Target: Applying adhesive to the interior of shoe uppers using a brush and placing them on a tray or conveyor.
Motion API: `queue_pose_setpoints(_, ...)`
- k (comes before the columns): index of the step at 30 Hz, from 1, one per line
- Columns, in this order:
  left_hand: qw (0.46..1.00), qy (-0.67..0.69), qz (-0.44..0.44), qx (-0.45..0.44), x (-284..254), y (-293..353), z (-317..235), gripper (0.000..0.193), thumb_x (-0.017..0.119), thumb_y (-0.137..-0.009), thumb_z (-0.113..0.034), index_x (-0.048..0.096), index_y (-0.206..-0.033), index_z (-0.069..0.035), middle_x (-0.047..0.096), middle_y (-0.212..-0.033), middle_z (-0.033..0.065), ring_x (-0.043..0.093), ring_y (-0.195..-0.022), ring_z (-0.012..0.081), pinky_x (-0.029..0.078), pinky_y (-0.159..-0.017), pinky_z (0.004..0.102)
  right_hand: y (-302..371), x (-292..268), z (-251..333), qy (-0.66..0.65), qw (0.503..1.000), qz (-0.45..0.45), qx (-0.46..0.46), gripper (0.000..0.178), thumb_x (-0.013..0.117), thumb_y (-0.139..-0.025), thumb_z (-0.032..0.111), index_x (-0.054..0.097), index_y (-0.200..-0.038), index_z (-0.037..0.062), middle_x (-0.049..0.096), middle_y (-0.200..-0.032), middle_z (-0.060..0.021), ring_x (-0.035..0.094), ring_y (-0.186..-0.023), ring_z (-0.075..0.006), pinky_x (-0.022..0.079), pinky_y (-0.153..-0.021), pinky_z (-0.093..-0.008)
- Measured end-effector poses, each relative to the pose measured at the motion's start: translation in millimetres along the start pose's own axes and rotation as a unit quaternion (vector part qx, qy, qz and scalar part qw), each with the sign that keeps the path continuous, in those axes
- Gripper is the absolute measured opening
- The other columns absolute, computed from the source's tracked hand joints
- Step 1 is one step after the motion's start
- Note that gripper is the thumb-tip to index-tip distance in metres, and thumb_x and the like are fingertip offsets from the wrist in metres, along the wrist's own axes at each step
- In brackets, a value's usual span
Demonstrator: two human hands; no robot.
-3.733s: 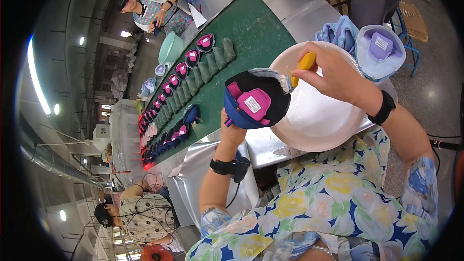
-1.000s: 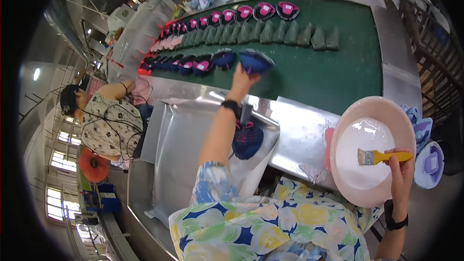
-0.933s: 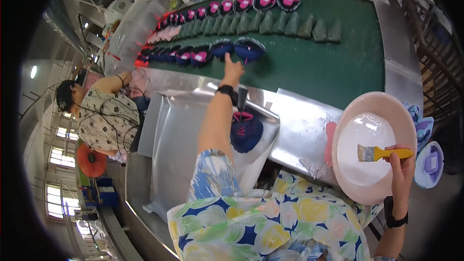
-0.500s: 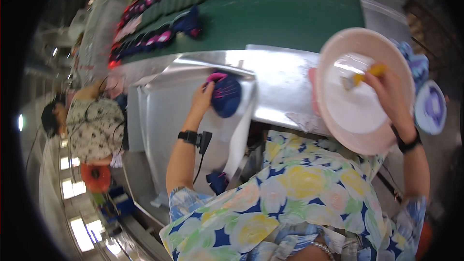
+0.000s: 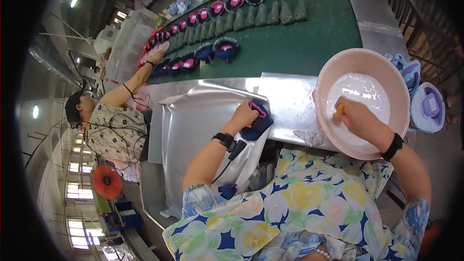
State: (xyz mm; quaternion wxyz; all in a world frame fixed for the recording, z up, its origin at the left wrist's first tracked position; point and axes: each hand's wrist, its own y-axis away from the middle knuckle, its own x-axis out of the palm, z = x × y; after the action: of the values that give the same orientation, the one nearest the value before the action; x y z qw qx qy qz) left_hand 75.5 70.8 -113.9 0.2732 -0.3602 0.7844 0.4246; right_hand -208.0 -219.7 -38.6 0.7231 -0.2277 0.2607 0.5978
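Note:
My left hand (image 5: 243,116) is closed on the pink-edged opening of a navy shoe upper (image 5: 258,126), held over the right edge of a metal tray (image 5: 186,116). My right hand (image 5: 358,118) grips a brush by its yellow handle (image 5: 340,109) inside a pale pink basin (image 5: 325,70). White liquid (image 5: 360,89) fills the basin's bottom. The hand hides most of the brush, so whether its bristles touch the liquid cannot be seen. Another navy piece (image 5: 227,191) lies at the tray's near end, below my left forearm.
A green conveyor belt (image 5: 333,29) beyond the tray carries grey-green shoe forms (image 5: 261,14) and navy-and-pink uppers (image 5: 226,48). At left, a co-worker (image 5: 118,133) reaches over the belt. Purple-and-blue uppers (image 5: 430,106) sit right of the basin. A crumpled cloth (image 5: 309,137) lies at the metal edge.
The brush, its bristles visible before, has turned and moved toward the basin's near-left side. My left hand still holds the upper, now nearer the basin. The whole view has shifted.

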Motion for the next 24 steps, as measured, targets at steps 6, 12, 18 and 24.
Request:
queue_pose_setpoints(6, 0.967, 0.099, -0.113, 0.205, -51.6, 15.8, -43.6, 0.034, 0.053, -0.086, 0.005, 0.062, -0.119, -0.003, 0.067, -0.102, 0.0101, 0.064, -0.090, 0.0199, 0.051, -0.077, 0.0319, 27.8, -39.3, -9.7, 0.101, 0.995, 0.010, 0.008, 0.018, 0.066, -0.085, 0.010, 0.058, -0.097, 0.0001, 0.065, -0.089, -0.0222, 0.064, -0.085, -0.0394, 0.049, -0.074, -0.0417)
queue_pose_setpoints(12, 0.887, 0.342, 0.148, 0.271, -60.3, 59.4, -122.1, 0.040, 0.058, -0.092, 0.002, 0.055, -0.131, -0.009, 0.064, -0.115, 0.0018, 0.064, -0.099, 0.0106, 0.057, -0.080, 0.0267, 48.8, -92.2, -11.1, 0.015, 0.986, -0.158, 0.056, 0.016, 0.064, -0.089, 0.010, 0.057, -0.098, -0.0002, 0.063, -0.090, -0.0135, 0.065, -0.091, -0.0254, 0.050, -0.078, -0.0347)
queue_pose_setpoints(18, 0.827, 0.354, 0.324, 0.293, -13.5, 60.6, -189.6, 0.044, 0.066, -0.088, 0.002, 0.055, -0.129, -0.004, 0.064, -0.119, 0.0045, 0.062, -0.104, 0.0137, 0.053, -0.093, 0.0314, 42.9, -100.8, -6.4, -0.146, 0.930, -0.319, -0.106, 0.022, 0.066, -0.090, 0.015, 0.055, -0.104, 0.0024, 0.065, -0.088, -0.0132, 0.065, -0.078, -0.0201, 0.050, -0.071, -0.0278)
queue_pose_setpoints(24, 0.750, 0.436, 0.318, 0.383, 26.2, 56.8, -200.8, 0.039, 0.063, -0.090, -0.002, 0.055, -0.128, -0.001, 0.064, -0.120, 0.0083, 0.063, -0.107, 0.0161, 0.050, -0.097, 0.0319, 53.5, -88.4, -2.1, -0.072, 0.911, -0.405, -0.033, 0.029, 0.071, -0.087, 0.019, 0.054, -0.098, -0.0006, 0.066, -0.073, -0.0132, 0.065, -0.064, -0.0204, 0.050, -0.060, -0.0271)
